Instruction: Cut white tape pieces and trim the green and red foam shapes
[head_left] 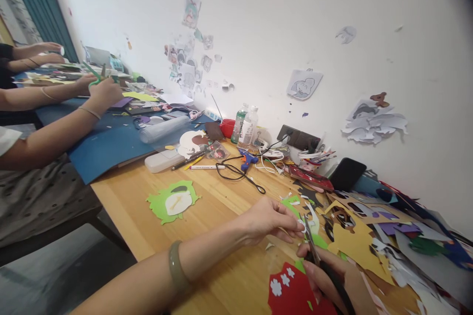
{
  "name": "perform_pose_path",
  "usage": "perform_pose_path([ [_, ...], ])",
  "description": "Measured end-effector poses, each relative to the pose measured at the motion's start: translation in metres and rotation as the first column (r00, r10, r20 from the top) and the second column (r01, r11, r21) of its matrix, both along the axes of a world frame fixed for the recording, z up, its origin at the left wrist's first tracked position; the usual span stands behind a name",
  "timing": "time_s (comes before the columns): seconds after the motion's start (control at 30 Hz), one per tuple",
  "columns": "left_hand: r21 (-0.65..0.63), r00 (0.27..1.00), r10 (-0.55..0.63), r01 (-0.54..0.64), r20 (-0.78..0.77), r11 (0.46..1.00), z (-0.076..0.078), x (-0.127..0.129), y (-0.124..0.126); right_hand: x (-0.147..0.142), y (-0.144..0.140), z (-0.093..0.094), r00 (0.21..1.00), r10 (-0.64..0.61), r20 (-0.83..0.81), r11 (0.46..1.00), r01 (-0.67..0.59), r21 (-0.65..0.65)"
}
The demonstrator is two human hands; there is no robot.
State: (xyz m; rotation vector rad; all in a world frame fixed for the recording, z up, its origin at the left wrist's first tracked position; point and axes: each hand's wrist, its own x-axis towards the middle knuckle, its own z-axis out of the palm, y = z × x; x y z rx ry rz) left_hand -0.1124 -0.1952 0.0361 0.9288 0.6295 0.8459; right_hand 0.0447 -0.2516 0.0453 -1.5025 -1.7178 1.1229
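Lower right of frame: my left hand pinches a small white scrap between thumb and fingers, just above the bench. My right hand is closed round black scissors, blades at the scrap. Red sheet with white flowers lies below. Green cutout sits centre-left. Upper left, another person's hands work green scissors.

I've got a small white-and-green paper cutout pinched upright at its edge above the wooden table, and black-handled scissors, blades angled up, meeting its lower edge.
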Motion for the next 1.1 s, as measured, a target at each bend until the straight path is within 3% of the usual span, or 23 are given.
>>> perform_pose_path([
  [0.3,0.048,0.999,-0.042,0.043,-0.033,0.998,0.002,-0.005,0.002,0.002,0.001,0.008,0.969,-0.02,0.246,1.0,0.022,-0.004],
  [0.53,0.07,0.995,-0.085,0.088,-0.05,0.994,0.002,-0.009,0.002,0.01,0.006,-0.003,0.957,-0.022,0.289,0.994,-0.011,0.111],
  [0.7,0.057,0.999,-0.03,0.031,-0.019,0.998,0.003,-0.009,0.002,0.012,0.006,-0.001,0.935,-0.055,0.352,0.994,0.017,0.11],
  [0.87,0.04,0.999,-0.021,0.022,-0.027,0.999,0.002,-0.006,0.002,0.008,0.003,0.006,0.954,0.027,0.298,0.999,-0.032,0.014],
  [1.1,0.052,0.999,-0.034,0.035,-0.023,0.998,0.0,-0.005,0.003,0.013,0.008,-0.001,0.963,0.118,0.241,0.993,-0.117,-0.021],
])
